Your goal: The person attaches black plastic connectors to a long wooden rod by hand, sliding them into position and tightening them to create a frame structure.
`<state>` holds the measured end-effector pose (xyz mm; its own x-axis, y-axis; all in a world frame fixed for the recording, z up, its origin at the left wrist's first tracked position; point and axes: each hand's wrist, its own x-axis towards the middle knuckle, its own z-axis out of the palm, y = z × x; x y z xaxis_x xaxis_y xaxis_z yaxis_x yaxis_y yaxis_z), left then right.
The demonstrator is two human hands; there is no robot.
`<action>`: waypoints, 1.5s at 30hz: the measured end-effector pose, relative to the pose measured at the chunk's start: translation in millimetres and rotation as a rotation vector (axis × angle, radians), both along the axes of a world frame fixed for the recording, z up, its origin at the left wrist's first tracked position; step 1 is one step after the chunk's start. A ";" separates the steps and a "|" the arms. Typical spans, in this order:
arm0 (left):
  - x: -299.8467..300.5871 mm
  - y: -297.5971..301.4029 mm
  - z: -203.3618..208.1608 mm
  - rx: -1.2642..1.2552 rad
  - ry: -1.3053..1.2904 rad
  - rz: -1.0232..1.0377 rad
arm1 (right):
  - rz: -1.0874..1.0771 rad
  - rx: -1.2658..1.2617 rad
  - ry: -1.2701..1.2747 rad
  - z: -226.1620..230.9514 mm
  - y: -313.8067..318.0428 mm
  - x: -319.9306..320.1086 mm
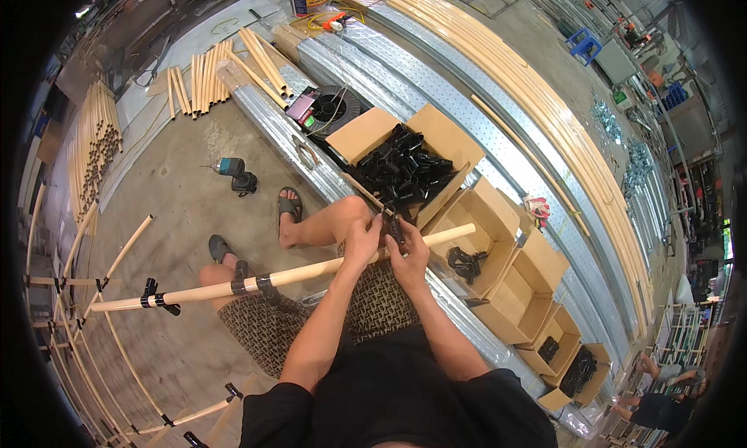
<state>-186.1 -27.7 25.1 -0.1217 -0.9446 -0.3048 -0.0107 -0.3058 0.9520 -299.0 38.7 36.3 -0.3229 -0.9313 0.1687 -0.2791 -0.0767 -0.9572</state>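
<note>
A long cream pipe (210, 292) lies across my thighs, tilted up to the right. Black pipe joints are fixed around it toward its left end, one pair (158, 298) near the tip and another (263, 283) above my knee. At the pipe's right part, my left hand (362, 244) and my right hand (409, 258) are close together, fingers closed on a black pipe joint (394, 228). My fingers hide part of it, so I cannot tell whether it touches the pipe. Just beyond is an open carton (455, 134) heaped with black pipe joints (405, 168).
More cartons (506, 316) stand to the right, some with black joints. A cordless drill (233, 175) and bundled pipes (93, 148) are on the floor at left, near an assembled pipe frame (97, 292). A cable spool (336, 108) sits on metal profiles. Another person (661, 409) is at lower right.
</note>
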 end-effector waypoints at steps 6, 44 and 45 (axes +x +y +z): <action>-6.8 14.7 18.8 -0.182 0.276 0.132 | -0.031 -0.094 0.141 7.6 3.7 -1.8; 7.5 104.5 26.4 -0.586 -0.307 0.233 | 0.322 0.112 0.345 38.6 67.3 -43.0; 7.8 106.3 25.9 -0.513 -0.273 0.197 | 0.314 0.126 0.366 40.2 70.3 -44.7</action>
<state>-178.3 78.6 51.0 0.0884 -0.9760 0.1990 -0.2647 0.1696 0.9493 -343.7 109.0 76.5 0.0358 -0.9945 0.0980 -0.5803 -0.1006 -0.8082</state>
